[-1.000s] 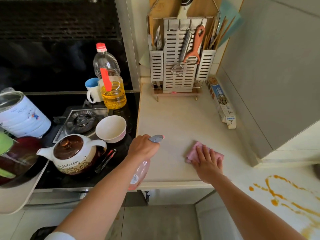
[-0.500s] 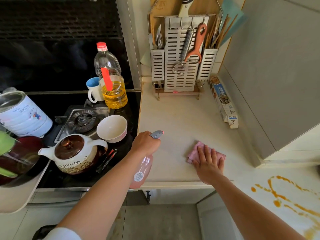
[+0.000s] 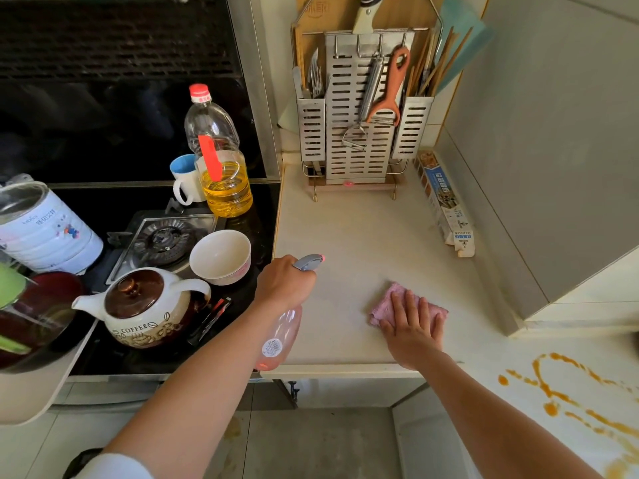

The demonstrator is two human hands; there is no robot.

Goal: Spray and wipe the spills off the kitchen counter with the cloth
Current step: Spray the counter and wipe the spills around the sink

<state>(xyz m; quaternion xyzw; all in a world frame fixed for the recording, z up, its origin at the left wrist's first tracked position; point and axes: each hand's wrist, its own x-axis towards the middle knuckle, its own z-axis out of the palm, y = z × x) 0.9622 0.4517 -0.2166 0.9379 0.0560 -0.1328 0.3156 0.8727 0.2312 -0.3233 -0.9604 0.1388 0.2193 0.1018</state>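
My left hand [image 3: 283, 283] grips a pink spray bottle [image 3: 281, 335] with a grey nozzle [image 3: 309, 261] pointing right over the cream counter [image 3: 363, 236]. My right hand [image 3: 411, 326] lies flat, fingers spread, pressing a folded pink cloth [image 3: 389, 302] onto the counter near its front edge. Orange sauce spills [image 3: 553, 392] streak the counter section at the lower right, apart from both hands.
A metal utensil rack [image 3: 359, 133] stands at the counter's back, a long foil box [image 3: 446, 205] along the right wall. Left of the counter sits the stove with a coffee pot [image 3: 145, 309], white bowl [image 3: 221, 255], oil bottle [image 3: 218, 157], mug [image 3: 185, 179] and tin [image 3: 45, 226].
Both hands stay nearly still. The spray bottle has shifted slightly up and toward the counter; the right hand keeps pressing the cloth in the same spot.
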